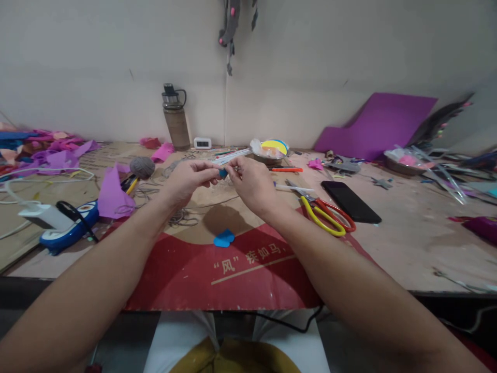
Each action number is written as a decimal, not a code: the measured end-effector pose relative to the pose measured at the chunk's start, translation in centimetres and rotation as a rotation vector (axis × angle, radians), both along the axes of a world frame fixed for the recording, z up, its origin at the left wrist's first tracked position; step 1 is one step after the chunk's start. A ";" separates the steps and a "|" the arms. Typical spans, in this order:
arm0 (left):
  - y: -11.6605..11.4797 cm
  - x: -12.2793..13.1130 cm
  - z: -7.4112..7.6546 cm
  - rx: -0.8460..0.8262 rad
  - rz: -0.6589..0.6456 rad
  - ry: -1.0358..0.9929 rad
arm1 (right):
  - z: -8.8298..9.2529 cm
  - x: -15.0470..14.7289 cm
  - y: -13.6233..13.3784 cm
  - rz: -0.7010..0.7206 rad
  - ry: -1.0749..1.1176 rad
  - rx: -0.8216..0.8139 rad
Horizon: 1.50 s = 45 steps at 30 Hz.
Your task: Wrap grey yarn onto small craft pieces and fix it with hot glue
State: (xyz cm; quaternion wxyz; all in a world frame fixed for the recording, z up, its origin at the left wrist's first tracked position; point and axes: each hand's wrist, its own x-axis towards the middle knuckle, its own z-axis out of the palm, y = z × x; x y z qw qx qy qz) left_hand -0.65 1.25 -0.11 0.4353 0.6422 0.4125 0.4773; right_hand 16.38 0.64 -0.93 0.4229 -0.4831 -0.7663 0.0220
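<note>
A small dark blue piece (223, 173), perhaps felt or foam, is pinched between my two hands above the cardboard; its exact shape is mostly covered by fingers. My left hand (193, 177) grips it from the left with thumb and fingertips. From the right, my right hand (251, 182) holds its other side, fingers closed. Below them, a bright blue cut-out (224, 238) with rounded lobes lies on the red printed cardboard (240, 282). Scissors (324, 213) with a yellow and a red handle rest to the right of my right forearm.
A black phone (350, 201) lies beyond the scissors. Left are a grey yarn ball (142, 167), purple felt (115, 194) and a blue power strip (70, 226) with cables. A bottle (176, 124), small clock (202, 143) and bowl (267, 157) stand toward the wall.
</note>
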 end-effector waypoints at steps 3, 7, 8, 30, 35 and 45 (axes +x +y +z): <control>0.0 0.1 -0.1 0.049 0.056 0.077 | 0.0 -0.1 -0.2 0.026 -0.002 -0.015; -0.1 0.0 0.1 -0.039 0.001 -0.003 | -0.2 0.0 -0.2 0.089 0.091 -0.051; -0.1 -0.1 0.1 -0.072 -0.021 -0.045 | -0.2 0.0 0.0 0.097 0.132 -0.067; 2.4 -1.9 -1.5 -0.172 0.293 -0.161 | -1.3 0.5 2.8 0.067 0.428 -0.459; 2.9 -1.9 -2.4 0.008 0.329 -0.174 | -1.4 0.5 2.8 0.075 0.389 -0.434; 3.6 -2.5 -3.1 0.136 0.431 -0.096 | -1.8 0.7 3.2 0.047 0.286 -0.379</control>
